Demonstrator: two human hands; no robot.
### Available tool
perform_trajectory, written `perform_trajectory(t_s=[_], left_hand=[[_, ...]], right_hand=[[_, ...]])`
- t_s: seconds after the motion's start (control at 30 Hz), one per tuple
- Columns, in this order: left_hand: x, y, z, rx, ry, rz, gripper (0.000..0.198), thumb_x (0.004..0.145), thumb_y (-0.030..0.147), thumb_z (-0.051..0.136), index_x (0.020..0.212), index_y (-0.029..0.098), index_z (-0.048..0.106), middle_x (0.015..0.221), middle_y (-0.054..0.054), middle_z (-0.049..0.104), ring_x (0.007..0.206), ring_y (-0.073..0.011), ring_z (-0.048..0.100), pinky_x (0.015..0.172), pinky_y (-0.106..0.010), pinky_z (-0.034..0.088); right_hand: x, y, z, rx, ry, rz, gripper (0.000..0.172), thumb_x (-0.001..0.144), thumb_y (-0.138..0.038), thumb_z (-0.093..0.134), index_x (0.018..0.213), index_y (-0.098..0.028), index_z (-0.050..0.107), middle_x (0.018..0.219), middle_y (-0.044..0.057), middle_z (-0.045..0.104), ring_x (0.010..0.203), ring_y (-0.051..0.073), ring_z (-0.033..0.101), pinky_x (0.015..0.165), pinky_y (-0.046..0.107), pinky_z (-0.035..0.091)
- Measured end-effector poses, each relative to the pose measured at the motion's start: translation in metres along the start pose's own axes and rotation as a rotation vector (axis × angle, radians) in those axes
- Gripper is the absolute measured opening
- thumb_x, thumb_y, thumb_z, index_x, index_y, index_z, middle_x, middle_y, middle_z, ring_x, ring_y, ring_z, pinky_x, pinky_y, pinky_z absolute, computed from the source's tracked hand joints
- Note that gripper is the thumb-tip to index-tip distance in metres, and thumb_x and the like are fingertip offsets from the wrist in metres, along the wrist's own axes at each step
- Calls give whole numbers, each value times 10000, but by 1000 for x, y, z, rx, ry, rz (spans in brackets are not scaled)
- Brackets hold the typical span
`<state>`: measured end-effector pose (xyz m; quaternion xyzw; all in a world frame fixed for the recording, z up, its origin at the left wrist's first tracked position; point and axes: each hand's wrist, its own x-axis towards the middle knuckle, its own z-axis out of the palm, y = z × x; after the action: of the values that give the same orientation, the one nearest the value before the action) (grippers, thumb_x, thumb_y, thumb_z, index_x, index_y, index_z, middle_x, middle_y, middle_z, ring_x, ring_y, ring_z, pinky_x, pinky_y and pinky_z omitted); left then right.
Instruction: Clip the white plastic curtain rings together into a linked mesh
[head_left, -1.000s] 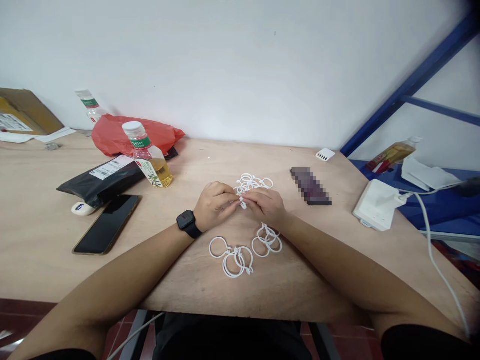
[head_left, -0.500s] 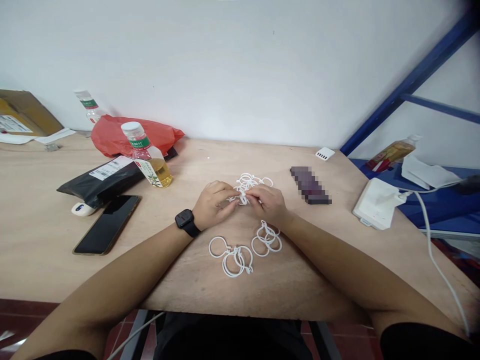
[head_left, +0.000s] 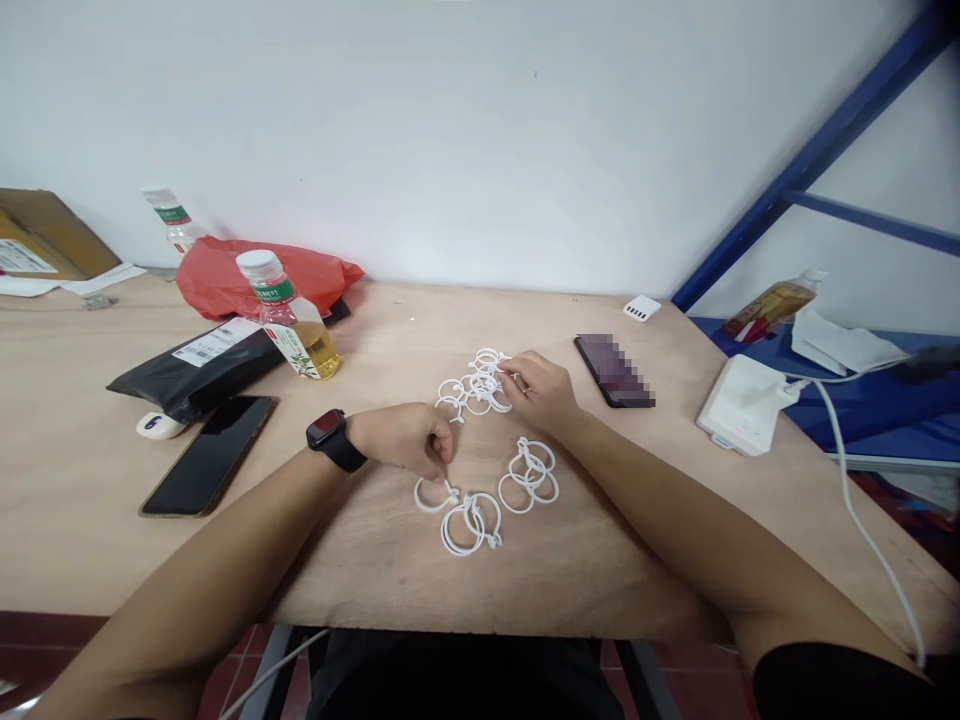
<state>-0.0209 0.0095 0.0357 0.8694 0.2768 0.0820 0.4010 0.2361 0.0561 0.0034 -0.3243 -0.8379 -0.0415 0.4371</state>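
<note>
Several white plastic rings lie on a wooden table (head_left: 90, 500) in three small groups. My left hand (head_left: 409, 440), with a black watch on its wrist, has its fingers curled down onto the near-left group of rings (head_left: 461, 510). My right hand (head_left: 541, 390) pinches a ring at the edge of the far pile of rings (head_left: 474, 385). A third cluster of rings (head_left: 530, 475) lies between my forearms, untouched.
A black phone (head_left: 206, 455), a white mouse (head_left: 157, 425), a black parcel bag (head_left: 191, 365), a bottle of yellow liquid (head_left: 289, 318) and a red bag (head_left: 259, 275) sit at left. A second phone (head_left: 613, 370), a white charger (head_left: 642, 308) and a white box with cable (head_left: 742, 405) lie right.
My left hand left the far pile and came down toward me onto the near-left rings. My right hand stayed at the far pile, shifting slightly back.
</note>
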Motion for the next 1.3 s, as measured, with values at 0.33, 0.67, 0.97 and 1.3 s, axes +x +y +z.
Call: perform_trajectory(t_s=[0.33,0.67,0.97,1.3], left_hand=[[19,-5,15,142,501,96,54,783,167,633,730,162,643,756,-9,603,654,-98,545,621,-218,449],[26,-7,23,241,872,227,75,863,234,635,866,167,669,867,-59,627,802,-148,605,729,-284,506],[26,-4,22,419,915,284,114,875,302,662,901,202,710,891,-50,675,844,-166,614,791,-335,470],[28,-3,23,400,949,278,117,900,260,610,932,186,694,879,-58,665,841,-173,604,788,-344,479]], right_hand=[[0,-11,-2,131,-24,-127,81,891,-234,579,925,-216,649,814,38,719,735,163,662,673,289,520],[2,-24,-3,192,-84,-245,52,855,-216,596,900,-206,620,738,10,688,616,127,614,578,250,469],[1,-27,1,167,-89,-223,82,933,-216,570,976,-201,639,837,43,738,748,148,687,674,261,528],[-2,-24,3,99,-54,-195,84,938,-209,570,961,-201,650,853,45,753,756,156,701,688,271,537]])
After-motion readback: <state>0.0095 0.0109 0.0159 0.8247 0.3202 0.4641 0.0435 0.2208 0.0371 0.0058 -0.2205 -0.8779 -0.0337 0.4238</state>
